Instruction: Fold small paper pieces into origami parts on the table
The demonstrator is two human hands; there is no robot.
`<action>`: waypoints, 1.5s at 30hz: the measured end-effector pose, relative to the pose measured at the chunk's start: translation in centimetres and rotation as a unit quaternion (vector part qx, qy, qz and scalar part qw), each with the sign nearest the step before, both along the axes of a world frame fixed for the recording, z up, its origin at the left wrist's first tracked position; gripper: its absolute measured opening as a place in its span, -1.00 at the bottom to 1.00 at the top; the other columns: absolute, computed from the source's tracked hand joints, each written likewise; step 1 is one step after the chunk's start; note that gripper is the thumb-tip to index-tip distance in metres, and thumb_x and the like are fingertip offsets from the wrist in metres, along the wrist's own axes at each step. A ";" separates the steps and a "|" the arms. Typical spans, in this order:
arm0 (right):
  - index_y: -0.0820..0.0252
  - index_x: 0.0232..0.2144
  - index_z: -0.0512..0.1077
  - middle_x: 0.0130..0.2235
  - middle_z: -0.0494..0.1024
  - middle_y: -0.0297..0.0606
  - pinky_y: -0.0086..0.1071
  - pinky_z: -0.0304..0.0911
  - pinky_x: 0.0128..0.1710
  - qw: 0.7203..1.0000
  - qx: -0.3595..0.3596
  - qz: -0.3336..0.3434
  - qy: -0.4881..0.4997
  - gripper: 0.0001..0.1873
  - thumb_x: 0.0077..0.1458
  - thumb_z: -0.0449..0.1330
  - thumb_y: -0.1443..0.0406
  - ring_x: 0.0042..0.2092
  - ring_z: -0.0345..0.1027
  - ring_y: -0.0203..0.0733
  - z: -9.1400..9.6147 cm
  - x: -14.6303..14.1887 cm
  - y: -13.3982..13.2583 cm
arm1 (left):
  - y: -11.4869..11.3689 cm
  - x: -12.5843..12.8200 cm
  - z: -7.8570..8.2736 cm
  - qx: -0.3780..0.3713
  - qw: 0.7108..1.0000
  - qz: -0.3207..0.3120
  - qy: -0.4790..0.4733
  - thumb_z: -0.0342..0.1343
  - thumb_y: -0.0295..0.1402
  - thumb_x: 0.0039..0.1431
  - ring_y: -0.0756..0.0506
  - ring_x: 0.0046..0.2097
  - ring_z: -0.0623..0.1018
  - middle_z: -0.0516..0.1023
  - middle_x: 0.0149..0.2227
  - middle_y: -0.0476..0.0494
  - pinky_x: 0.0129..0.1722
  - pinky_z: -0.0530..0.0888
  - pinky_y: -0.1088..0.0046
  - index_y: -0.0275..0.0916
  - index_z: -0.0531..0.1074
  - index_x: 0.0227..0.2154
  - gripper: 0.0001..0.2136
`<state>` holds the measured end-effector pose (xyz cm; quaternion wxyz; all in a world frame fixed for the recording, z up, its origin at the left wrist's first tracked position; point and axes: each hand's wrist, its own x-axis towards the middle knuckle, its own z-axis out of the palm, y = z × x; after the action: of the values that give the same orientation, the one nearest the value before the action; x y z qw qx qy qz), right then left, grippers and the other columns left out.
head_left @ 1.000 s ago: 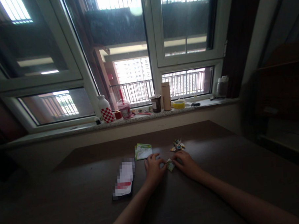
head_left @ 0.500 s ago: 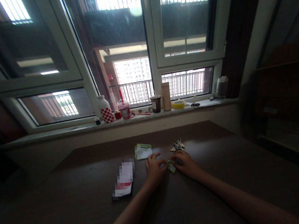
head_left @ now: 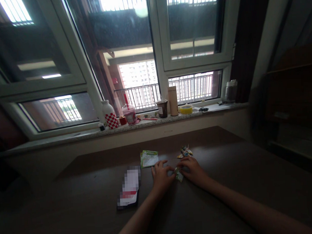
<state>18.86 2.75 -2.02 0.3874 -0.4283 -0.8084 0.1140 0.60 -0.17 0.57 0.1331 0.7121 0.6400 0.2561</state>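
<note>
**Both grips on a small folded paper at mid-counter**

Head view: The left grip (head_left: 161,177) and the right grip (head_left: 193,170) lie low on the dark counter (head_left: 226,186), fingertips turned toward each other. Between them sits the paper (head_left: 178,175), a small folded piece with green and white print. Each grip pinches one edge of it, the left from the left side and the right from the right. The paper rests on or just above the counter; which of the two cannot be told in the dim light. Both forearms come in from the lower edge of the picture.

Just beyond the right grip lies a heap (head_left: 184,151) of small crumpled, coloured folded pieces, near the knuckles but apart from them. Just beyond the left grip lie flat green-and-white sheets (head_left: 149,158), stacked slightly askew. To the left of the left grip, apart from it, a phone (head_left: 129,187) lies flat, its face blurred.

Behind the counter runs a stone sill (head_left: 69,135) under the window. On it stand a bottle (head_left: 109,114) with a red-and-white checked band, a pink cup (head_left: 129,114) with a straw, a dark cup (head_left: 162,108), a tan flask (head_left: 173,100), a yellow tape roll (head_left: 186,109), scissors (head_left: 203,109) and a jar (head_left: 231,90) at the far right.
</note>
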 end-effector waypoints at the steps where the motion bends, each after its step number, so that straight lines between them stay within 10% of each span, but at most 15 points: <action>1: 0.14 -0.26 0.56 -0.12 0.52 -0.12 -0.11 0.19 0.09 1.000 0.002 -0.002 -0.002 -0.78 0.01 0.23 0.43 0.02 0.34 -0.04 0.0 -0.1 0.0 | 0.0 0.0 0.0 0.002 1.000 0.001 0.001 0.21 -0.28 0.01 -0.25 0.25 0.20 0.37 0.17 -0.03 0.27 0.02 0.00 -0.01 0.61 -0.33 -0.86; 45: 0.09 -0.27 0.59 -0.10 0.52 -0.13 -0.06 0.15 0.12 0.996 -0.073 0.011 0.051 -0.82 0.03 0.24 0.30 0.05 0.30 0.02 -0.8 0.4 1.2 | 0.3 0.6 -0.6 0.018 0.999 0.036 -0.014 0.17 -0.28 0.03 -0.22 0.19 0.26 0.42 0.13 -0.04 0.26 0.06 0.09 -0.05 0.58 -0.33 -0.86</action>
<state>19.24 3.92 -2.78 0.3947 -0.4399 -0.7816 0.1994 1.20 0.14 0.00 0.1204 0.6872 0.6586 0.2822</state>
